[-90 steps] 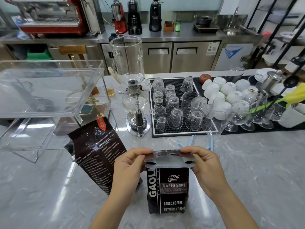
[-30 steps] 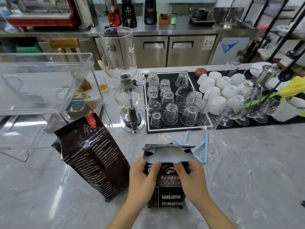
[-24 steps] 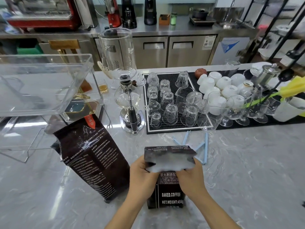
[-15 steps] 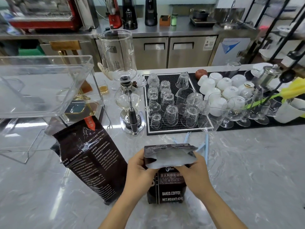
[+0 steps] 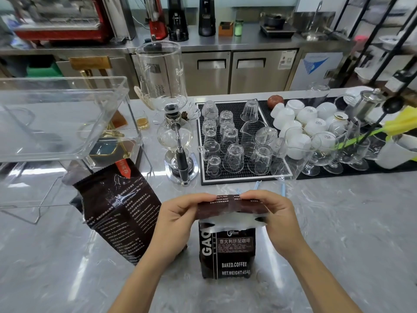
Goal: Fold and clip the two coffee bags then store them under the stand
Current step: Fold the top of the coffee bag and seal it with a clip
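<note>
While the second coffee bag (image 5: 117, 211) leans unclipped near the clear stand (image 5: 56, 123), the left hand (image 5: 178, 220) and right hand (image 5: 277, 220) each pinch the folded top of the upright coffee bag (image 5: 228, 251) on the marble counter (image 5: 338, 233), blue clips (image 5: 282, 189) just behind.

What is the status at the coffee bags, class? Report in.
Left hand and right hand pinching front bag's folded top. Second bag leans left, unclipped. Blue clips lie behind, unused.
</note>
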`<state>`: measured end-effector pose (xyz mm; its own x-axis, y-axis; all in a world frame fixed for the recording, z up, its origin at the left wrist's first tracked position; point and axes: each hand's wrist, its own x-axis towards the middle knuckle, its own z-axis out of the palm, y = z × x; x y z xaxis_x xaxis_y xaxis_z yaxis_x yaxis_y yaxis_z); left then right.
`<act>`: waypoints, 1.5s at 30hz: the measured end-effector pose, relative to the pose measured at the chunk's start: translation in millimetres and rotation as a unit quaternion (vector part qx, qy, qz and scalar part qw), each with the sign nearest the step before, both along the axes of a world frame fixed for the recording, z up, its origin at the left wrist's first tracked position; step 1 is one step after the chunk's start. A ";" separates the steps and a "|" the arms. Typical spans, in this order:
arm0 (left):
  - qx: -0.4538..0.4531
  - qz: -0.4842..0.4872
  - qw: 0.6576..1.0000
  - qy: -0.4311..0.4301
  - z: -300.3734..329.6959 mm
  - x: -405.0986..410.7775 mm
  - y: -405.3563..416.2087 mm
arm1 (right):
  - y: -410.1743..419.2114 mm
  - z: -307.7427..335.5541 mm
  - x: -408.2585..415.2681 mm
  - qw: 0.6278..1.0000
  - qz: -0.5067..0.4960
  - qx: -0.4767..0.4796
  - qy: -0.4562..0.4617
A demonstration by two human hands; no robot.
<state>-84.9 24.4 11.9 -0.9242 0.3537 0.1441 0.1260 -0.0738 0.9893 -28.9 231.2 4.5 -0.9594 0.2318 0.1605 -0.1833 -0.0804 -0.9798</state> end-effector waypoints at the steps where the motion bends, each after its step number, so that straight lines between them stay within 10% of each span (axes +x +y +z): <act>1: 0.000 -0.003 1.000 -0.008 -0.5 0.2 -0.5 | 0.8 -0.5 0.3 1.000 0.002 -0.004 -0.008; 29: 0.043 0.266 0.953 -0.138 -2.1 32.7 48.9 | -42.9 -3.8 -1.6 0.985 -0.129 -0.068 -0.088; 45: 0.068 0.265 0.952 -0.139 -5.2 30.0 49.5 | -53.2 -7.9 -0.9 0.974 -0.227 -0.009 -0.020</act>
<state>-54.9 73.9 6.7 -0.9767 -0.1772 -0.1210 -0.0843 -0.2015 0.9758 -29.8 177.9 -3.4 -0.7624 0.6364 0.1175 -0.1660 -0.0167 -0.9860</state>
